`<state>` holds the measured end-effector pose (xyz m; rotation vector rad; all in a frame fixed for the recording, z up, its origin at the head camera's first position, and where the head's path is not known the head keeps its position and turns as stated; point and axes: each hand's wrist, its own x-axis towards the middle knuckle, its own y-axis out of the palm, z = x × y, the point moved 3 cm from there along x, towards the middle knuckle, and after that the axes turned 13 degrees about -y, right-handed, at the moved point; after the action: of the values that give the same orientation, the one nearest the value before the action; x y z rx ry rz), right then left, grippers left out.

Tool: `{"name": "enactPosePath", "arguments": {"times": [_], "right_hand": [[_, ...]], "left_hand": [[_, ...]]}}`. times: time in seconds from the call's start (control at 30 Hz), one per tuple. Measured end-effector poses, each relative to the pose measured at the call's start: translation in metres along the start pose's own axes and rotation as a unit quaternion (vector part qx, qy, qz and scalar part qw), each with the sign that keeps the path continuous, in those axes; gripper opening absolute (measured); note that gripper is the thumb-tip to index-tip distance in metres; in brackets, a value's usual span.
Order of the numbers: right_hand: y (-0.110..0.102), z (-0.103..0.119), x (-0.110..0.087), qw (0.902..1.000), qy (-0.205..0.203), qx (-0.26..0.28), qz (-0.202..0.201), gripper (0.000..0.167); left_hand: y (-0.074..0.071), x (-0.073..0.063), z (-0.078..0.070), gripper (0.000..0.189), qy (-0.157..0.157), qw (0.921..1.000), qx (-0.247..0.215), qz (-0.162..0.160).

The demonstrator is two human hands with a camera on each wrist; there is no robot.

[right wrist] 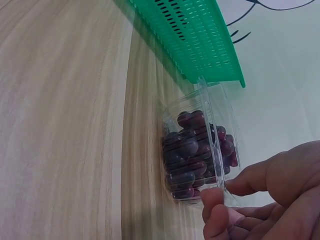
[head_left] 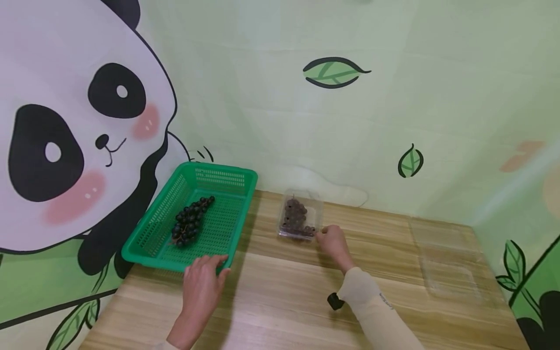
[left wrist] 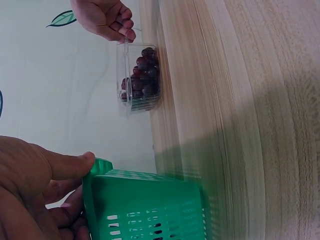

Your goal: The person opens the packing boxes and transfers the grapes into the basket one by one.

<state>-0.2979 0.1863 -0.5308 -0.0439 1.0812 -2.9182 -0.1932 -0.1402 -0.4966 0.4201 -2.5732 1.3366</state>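
In the head view, my left hand (head_left: 201, 287) grips the near rim of a green plastic basket (head_left: 237, 243), with the thumb over the rim and the fingers curled against it in the left wrist view. A bunch of dark grapes (head_left: 190, 221) lies inside the basket. My right hand (head_left: 334, 246) pinches the near right corner of a clear plastic clamshell box (right wrist: 212, 120) between thumb and fingers. Reddish-purple grapes (right wrist: 187, 147) fill part of this box, and its lid appears to be down. The box stands on the table to the right of the basket.
Several clear plastic containers (head_left: 450, 272) lie at the right side of the wooden table (head_left: 280, 301). A green wall cloth (head_left: 271, 97) with a printed panda and leaves hangs directly behind the table. A black device (head_left: 335, 301) sits at my right wrist.
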Motion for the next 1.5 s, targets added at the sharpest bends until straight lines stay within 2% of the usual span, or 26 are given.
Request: {"name": "enactPosePath", "arguments": {"times": [0.07, 0.17, 0.37, 0.5, 1.13, 1.5], "right_hand": [[0.001, -0.002, -0.002, 0.9992, 0.011, 0.037, -0.004, 0.046], [0.001, -0.005, -0.004, 0.9964, 0.025, 0.079, -0.017, 0.048], [0.000, -0.007, -0.009, 0.9904, 0.050, 0.123, -0.035, 0.038], [0.000, -0.009, -0.011, 0.9892, 0.059, 0.130, -0.034, 0.028], [-0.009, -0.018, -0.028, 0.9823, 0.073, 0.170, -0.030, 0.026], [-0.011, -0.020, -0.041, 0.9807, 0.078, 0.177, -0.029, 0.013]], "left_hand": [[0.001, 0.000, -0.001, 0.031, -0.001, 1.0000, 0.000, 0.003], [0.001, -0.001, -0.002, 0.031, -0.004, 1.0000, 0.000, 0.008], [0.002, -0.002, -0.002, 0.030, -0.007, 0.9999, 0.001, 0.015], [0.001, -0.002, -0.002, 0.031, -0.007, 0.9999, 0.000, 0.012], [0.000, 0.000, -0.005, 0.030, -0.011, 0.9998, -0.004, 0.017], [0.001, -0.001, -0.004, 0.030, -0.016, 0.9996, 0.001, 0.021]]}}
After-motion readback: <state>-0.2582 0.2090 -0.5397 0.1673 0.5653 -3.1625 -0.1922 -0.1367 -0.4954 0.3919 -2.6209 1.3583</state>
